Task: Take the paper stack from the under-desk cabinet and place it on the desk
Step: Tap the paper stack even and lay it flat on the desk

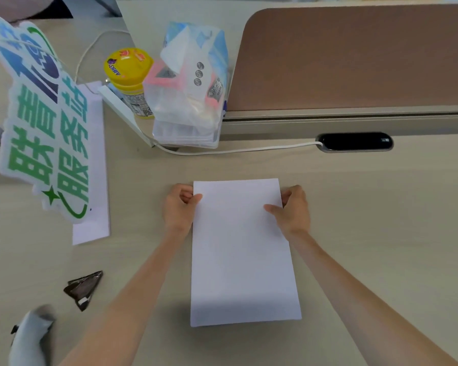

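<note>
Paper stack (242, 249) plain white on pale wood-grain desk (381, 220). Left of paper: sign (41, 122) white with green-blue characters. Behind paper: jar (129, 75) with yellow lid, partition (354, 59) brown.

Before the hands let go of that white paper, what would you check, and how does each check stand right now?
1. Paper stack is over the desk, not the edge: ok.
2. Stack lies fully flat on the desk: cannot tell; a shadow shows at its near edge.
3. Left hand and right hand grip the far corners evenly: ok.
4. White cable is clear of the stack: ok.
5. Dark wrapper is apart from the stack: ok.
6. Sheets are squared up: cannot tell.
</note>
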Demonstrator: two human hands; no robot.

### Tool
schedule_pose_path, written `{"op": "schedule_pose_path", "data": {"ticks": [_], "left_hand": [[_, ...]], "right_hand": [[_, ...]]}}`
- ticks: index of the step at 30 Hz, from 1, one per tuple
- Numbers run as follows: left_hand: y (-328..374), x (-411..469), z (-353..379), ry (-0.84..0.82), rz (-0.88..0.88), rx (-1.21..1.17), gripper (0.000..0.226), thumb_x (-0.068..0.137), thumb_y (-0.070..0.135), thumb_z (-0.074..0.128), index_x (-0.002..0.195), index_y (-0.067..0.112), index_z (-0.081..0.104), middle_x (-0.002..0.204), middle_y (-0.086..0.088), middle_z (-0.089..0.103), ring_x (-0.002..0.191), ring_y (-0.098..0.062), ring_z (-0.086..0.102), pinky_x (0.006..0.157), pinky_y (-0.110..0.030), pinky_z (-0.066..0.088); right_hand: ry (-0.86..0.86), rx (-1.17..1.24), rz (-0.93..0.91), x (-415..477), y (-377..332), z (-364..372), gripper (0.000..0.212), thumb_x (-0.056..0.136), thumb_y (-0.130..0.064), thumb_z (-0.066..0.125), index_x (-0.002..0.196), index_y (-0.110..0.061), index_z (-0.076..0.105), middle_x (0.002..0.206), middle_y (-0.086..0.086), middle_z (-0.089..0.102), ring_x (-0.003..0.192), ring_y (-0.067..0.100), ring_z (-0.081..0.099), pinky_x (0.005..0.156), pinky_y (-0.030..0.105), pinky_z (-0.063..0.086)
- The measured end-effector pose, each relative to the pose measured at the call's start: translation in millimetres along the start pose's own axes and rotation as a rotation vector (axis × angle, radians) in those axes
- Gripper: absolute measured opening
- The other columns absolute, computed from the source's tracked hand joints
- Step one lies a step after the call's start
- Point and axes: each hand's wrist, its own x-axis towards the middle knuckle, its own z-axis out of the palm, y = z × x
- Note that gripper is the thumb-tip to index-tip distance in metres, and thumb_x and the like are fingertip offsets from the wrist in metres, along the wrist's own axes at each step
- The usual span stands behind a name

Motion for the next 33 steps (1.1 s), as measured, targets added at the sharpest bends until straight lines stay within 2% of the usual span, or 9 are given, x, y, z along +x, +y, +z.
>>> {"op": "schedule_pose_path", "data": {"ticks": [5,9,13,16,18,21,26,33], "left_hand": [[6,-5,1,0.029,-0.033,0.007,0.029,0.079,0.013,0.073,0.103,0.008,0.058,0.077,0.004,0.057,0.075,-0.016,0.056,0.079,-0.035,0.050],[11,-17,-15,-0.063,-0.088,-0.019,0.036,0.081,0.016,0.073,0.112,0.004,0.059,0.097,-0.005,0.064,0.091,-0.019,0.059,0.081,-0.026,0.044],[1,-51,-29,-0.066,-0.117,0.002,0.034,0.083,0.012,0.071,0.114,0.000,0.063,0.108,-0.015,0.070,0.097,-0.021,0.062,0.085,-0.024,0.043],[-6,-81,-34,-0.077,-0.130,-0.013,0.030,0.084,0.005,0.067,0.113,-0.002,0.064,0.110,-0.018,0.070,0.094,-0.019,0.061,0.087,-0.025,0.045],[-10,-97,-38,-0.087,-0.127,-0.023,0.029,0.083,-0.002,0.065,0.112,-0.004,0.064,0.107,-0.019,0.070,0.091,-0.019,0.061,0.084,-0.025,0.048],[-16,-115,-38,-0.102,-0.135,-0.008,0.033,0.077,-0.009,0.067,0.110,-0.005,0.063,0.096,-0.015,0.066,0.087,-0.021,0.059,0.070,-0.013,0.049],[-18,-124,-34,-0.071,-0.105,0.046,0.034,0.072,-0.009,0.071,0.105,-0.002,0.063,0.090,-0.009,0.063,0.082,-0.021,0.058,0.077,-0.028,0.048],[-24,-131,-29,-0.022,-0.088,0.079,0.030,0.076,-0.005,0.068,0.104,0.005,0.065,0.092,-0.004,0.065,0.083,-0.018,0.060,0.087,-0.034,0.052]], "right_hand": [[0.034,-0.048,-0.026,-4,3,4,0.041,0.076,-0.020,0.075,0.099,-0.006,0.045,0.105,0.005,0.051,0.097,0.028,0.055,0.075,0.041,0.049],[0.073,0.046,0.052,-18,14,-2,0.039,0.079,-0.018,0.074,0.103,-0.002,0.047,0.110,0.013,0.052,0.099,0.032,0.056,0.079,0.038,0.046],[0.049,0.045,0.040,-51,36,-7,0.030,0.081,-0.011,0.071,0.102,0.000,0.052,0.110,0.017,0.055,0.093,0.031,0.057,0.077,0.029,0.041],[0.022,0.035,0.037,-75,44,-9,0.024,0.084,-0.009,0.067,0.103,-0.001,0.053,0.110,0.014,0.054,0.091,0.030,0.057,0.081,0.031,0.044],[-0.007,0.031,0.040,-85,44,-11,0.023,0.086,-0.008,0.064,0.104,-0.001,0.053,0.111,0.011,0.051,0.092,0.030,0.058,0.082,0.032,0.045],[-0.008,-0.023,0.029,-96,47,-12,0.022,0.084,0.002,0.059,0.105,-0.003,0.053,0.117,0.012,0.048,0.090,0.031,0.058,0.077,0.031,0.044],[0.020,-0.069,-0.001,-105,51,-9,0.029,0.080,0.009,0.051,0.105,-0.004,0.054,0.118,0.008,0.047,0.090,0.028,0.058,0.075,0.029,0.044],[0.056,-0.113,-0.060,-108,58,-5,0.028,0.082,0.007,0.050,0.107,-0.003,0.055,0.116,0.009,0.050,0.097,0.028,0.057,0.077,0.030,0.044]]}}
